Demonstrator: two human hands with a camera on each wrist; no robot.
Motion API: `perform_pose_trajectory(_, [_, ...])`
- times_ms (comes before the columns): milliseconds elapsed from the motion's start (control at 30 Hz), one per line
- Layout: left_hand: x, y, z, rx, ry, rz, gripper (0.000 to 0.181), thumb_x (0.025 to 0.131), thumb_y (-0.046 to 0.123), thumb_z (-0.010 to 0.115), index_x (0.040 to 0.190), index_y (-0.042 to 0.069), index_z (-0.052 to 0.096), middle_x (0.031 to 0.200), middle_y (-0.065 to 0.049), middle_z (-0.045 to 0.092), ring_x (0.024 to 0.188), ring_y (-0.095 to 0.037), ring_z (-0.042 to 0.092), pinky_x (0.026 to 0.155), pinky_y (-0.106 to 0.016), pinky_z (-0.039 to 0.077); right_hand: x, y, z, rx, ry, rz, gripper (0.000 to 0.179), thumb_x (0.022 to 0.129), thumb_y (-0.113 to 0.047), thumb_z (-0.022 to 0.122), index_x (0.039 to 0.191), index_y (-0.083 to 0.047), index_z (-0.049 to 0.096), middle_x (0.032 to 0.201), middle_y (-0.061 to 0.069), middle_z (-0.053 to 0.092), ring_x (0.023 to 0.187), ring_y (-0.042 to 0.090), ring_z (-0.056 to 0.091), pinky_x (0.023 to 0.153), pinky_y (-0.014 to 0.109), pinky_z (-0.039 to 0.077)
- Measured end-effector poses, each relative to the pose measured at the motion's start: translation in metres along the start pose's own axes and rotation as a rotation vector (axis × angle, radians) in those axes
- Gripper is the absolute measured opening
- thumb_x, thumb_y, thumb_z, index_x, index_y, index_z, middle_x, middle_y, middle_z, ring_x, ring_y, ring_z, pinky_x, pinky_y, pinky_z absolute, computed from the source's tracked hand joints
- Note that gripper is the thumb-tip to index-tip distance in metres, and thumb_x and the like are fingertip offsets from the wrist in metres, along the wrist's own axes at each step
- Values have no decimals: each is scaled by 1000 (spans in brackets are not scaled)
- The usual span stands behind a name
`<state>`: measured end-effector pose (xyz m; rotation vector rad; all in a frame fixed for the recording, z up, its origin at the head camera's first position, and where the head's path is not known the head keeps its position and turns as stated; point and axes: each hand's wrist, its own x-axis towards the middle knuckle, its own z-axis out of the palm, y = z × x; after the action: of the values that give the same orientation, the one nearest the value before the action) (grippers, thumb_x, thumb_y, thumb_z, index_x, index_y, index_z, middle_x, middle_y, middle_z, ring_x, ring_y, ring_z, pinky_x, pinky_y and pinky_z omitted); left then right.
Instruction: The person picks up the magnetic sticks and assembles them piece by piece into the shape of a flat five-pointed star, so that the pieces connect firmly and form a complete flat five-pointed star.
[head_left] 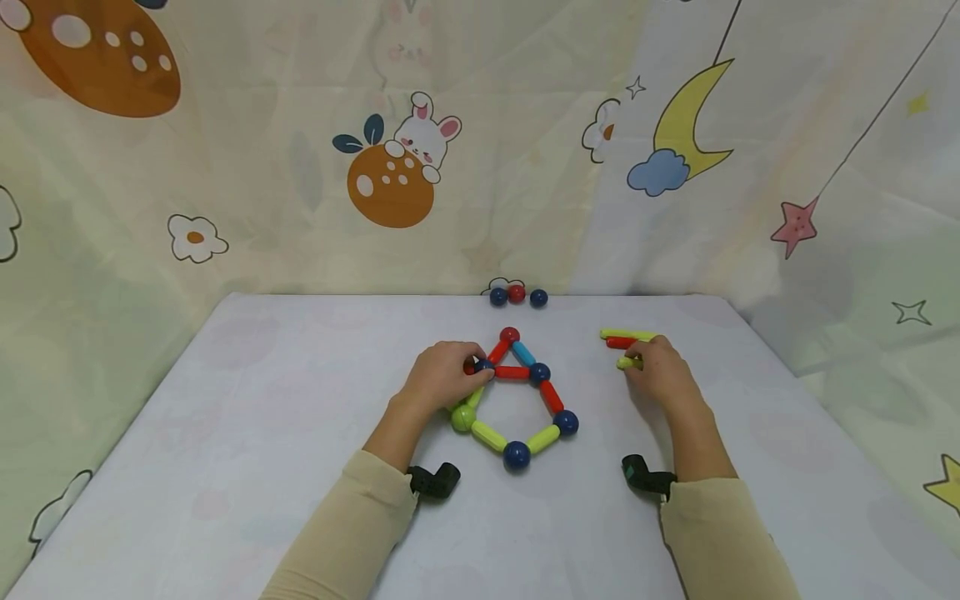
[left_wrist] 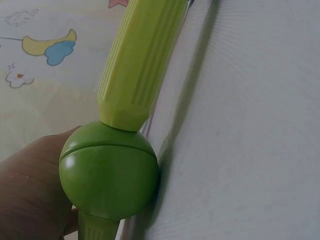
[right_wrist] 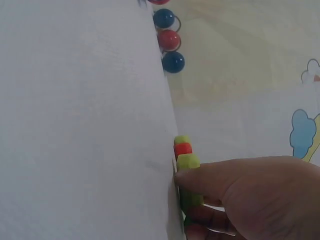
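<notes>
On the white table lies a figure of magnetic rods and balls: a triangle joined to a larger ring. My left hand (head_left: 442, 373) grips the dark blue ball (head_left: 486, 366) at the figure's left corner, its fingers partly covering it. Below that hand is a green ball (left_wrist: 109, 172) with a yellow-green rod (left_wrist: 140, 65) attached. To the right, apart from the figure, my right hand (head_left: 662, 372) pinches a yellow-green rod (right_wrist: 189, 162) between thumb and fingers. Just beyond it lie a red rod (head_left: 619, 342) and another yellow-green rod (head_left: 613, 333).
At the table's back edge sit a red ball (head_left: 517, 293) and two dark blue balls, one the right-hand ball (head_left: 538, 298). A printed cloth (head_left: 510, 208) hangs behind the table. Each wrist carries a small black camera, such as the left one (head_left: 437, 481).
</notes>
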<state>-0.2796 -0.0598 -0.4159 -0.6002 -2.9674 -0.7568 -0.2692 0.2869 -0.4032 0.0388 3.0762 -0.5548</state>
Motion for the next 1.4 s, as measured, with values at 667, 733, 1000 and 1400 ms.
perform_pose_trajectory(667, [2,-1,0,-15,-3,-11,32,95,41,72,116,18,76,90,2,70,82,-16,60,73,-32,51,-1,-39,1,120,-102,-156,32,100,-25,66,127,-9,69,119,19,68,104,33,62,86,45,56])
perform_pose_trajectory(733, [2,-1,0,-14,-1,-8,32,95,41,72,116,18,76,90,2,70,82,-16,60,73,-32,51,-1,-45,3,113,-144,-153,31,100,-26,67,126,-11,70,118,17,68,103,32,62,87,45,56])
perform_pose_trajectory(1000, [0,-2,1,-23,-1,-14,32,95,41,73,116,17,76,90,2,70,82,-16,60,74,-32,51,-2,-63,13,105,-216,-170,28,97,-29,71,122,-15,73,110,10,70,98,26,62,85,39,57])
perform_pose_trajectory(1400, [-2,-1,0,-27,-1,-16,31,95,41,73,115,18,76,89,2,69,81,-16,59,72,-31,50,-6,-65,9,92,-229,-204,30,96,-28,73,121,-13,72,111,10,71,98,26,62,83,39,58])
